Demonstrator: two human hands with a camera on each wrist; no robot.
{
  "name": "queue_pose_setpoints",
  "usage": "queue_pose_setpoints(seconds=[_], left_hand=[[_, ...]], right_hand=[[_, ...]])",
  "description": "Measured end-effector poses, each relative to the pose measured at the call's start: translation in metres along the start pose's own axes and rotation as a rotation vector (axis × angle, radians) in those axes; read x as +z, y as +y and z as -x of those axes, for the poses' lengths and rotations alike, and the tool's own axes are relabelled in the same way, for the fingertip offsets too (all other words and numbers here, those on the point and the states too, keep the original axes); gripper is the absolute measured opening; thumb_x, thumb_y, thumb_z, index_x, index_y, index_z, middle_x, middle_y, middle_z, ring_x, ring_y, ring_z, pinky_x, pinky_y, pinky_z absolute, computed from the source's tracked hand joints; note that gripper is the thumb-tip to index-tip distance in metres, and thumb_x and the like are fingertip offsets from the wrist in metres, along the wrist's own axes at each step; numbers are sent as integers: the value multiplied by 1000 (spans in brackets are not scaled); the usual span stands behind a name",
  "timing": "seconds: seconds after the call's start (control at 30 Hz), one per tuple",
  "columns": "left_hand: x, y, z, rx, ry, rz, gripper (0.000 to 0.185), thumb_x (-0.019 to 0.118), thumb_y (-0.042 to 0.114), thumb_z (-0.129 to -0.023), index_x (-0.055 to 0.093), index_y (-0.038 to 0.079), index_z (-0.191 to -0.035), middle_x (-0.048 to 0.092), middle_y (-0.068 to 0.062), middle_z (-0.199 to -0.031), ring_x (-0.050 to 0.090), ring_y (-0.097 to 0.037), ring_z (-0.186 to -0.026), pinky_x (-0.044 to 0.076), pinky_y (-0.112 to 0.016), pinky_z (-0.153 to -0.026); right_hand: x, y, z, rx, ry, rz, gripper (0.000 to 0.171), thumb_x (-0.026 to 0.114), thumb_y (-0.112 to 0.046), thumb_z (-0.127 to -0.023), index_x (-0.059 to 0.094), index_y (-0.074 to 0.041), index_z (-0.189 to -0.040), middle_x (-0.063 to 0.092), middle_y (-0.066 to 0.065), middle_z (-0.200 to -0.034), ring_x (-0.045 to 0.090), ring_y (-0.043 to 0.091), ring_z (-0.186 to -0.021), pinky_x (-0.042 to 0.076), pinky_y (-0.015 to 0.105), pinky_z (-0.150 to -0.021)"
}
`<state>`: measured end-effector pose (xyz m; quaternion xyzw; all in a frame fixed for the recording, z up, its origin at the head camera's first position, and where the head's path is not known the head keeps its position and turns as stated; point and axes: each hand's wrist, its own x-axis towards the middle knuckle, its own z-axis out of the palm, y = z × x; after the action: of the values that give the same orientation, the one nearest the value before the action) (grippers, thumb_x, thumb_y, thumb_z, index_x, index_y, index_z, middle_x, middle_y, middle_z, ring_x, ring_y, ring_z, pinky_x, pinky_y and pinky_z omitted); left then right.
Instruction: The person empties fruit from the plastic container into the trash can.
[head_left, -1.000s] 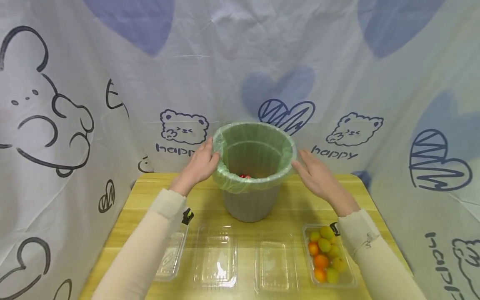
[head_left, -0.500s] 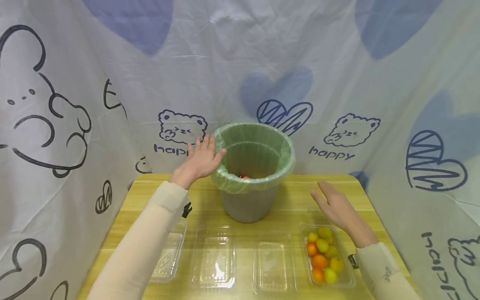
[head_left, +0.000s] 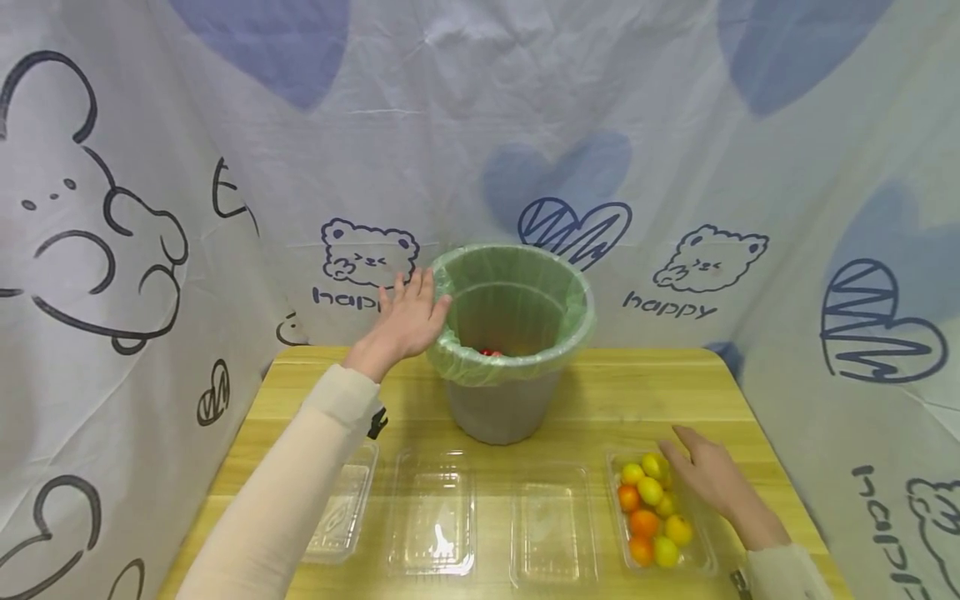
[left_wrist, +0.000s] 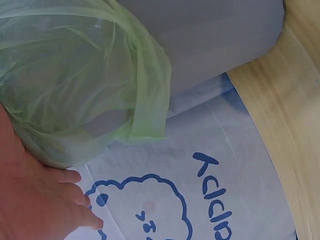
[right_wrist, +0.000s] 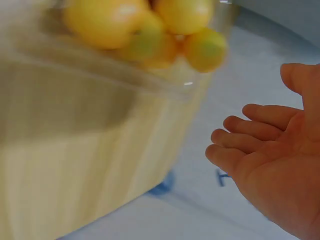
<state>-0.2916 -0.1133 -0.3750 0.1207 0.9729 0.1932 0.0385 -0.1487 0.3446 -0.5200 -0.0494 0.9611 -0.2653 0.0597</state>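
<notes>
A grey bin (head_left: 504,407) lined with a green plastic bag (head_left: 517,350) stands at the back middle of the wooden table (head_left: 600,400); something small and red lies inside. My left hand (head_left: 406,318) rests flat against the bin's left rim with straight fingers; the left wrist view shows that hand (left_wrist: 35,200) beside the bag (left_wrist: 85,80). My right hand (head_left: 708,477) hovers with relaxed fingers at the far right corner of a clear tray (head_left: 701,557) of yellow and orange fruits (head_left: 649,508), holding nothing. The right wrist view shows the hand (right_wrist: 275,155) empty near the fruits (right_wrist: 145,30).
Three empty clear plastic trays (head_left: 431,512) (head_left: 553,525) (head_left: 341,510) lie in a row along the table's front, left of the fruit tray. A printed cloth backdrop (head_left: 675,167) surrounds the table on three sides.
My right hand left the bin's right rim and dropped toward me to the fruit tray. My left hand stayed on the bin's left rim, its fingers spreading slightly.
</notes>
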Motion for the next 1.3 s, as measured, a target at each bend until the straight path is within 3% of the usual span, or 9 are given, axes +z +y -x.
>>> queue_pose_setpoints(seconds=[0.2,0.43,0.7,0.87,1.3], left_hand=[[0,-2,1,-3,11,4,74,20,45,-114,0,-1,-167,-4,-23,-176,-12,-49,-161,-14,-68,-127],[0,-2,1,3,9,16,75,20,47,-114,-1,0,-167,-5,-23,-176,-11,-48,-161,-13,-69,-128],[2,-4,2,-8,0,14,74,20,46,-114,-2,1,-168,-4,-22,-176,-11,-47,-162,-12,-69,-128],[2,-3,2,-11,2,31,74,20,47,-114,-2,1,-168,-4,-21,-176,-11,-46,-162,-12,-69,-128],[3,-2,0,-3,5,33,75,20,48,-113,-1,1,-168,-4,-22,-176,-10,-46,-162,-11,-70,-128]], right_hand=[[14,22,10,43,-22,11,72,44,-42,-113,37,19,-152,48,43,-147,53,61,-132,47,70,-110],[19,27,14,83,-71,-22,75,40,-43,-114,33,21,-152,59,43,-135,66,53,-119,56,63,-102],[30,32,15,72,-54,-25,61,45,-27,-113,36,19,-152,61,41,-134,65,55,-120,56,63,-102],[37,39,16,75,-61,-51,61,51,-17,-108,32,22,-152,64,42,-129,67,54,-116,58,60,-100],[48,49,14,201,-89,-151,60,51,-19,-108,36,18,-152,66,39,-126,71,43,-111,64,48,-89]])
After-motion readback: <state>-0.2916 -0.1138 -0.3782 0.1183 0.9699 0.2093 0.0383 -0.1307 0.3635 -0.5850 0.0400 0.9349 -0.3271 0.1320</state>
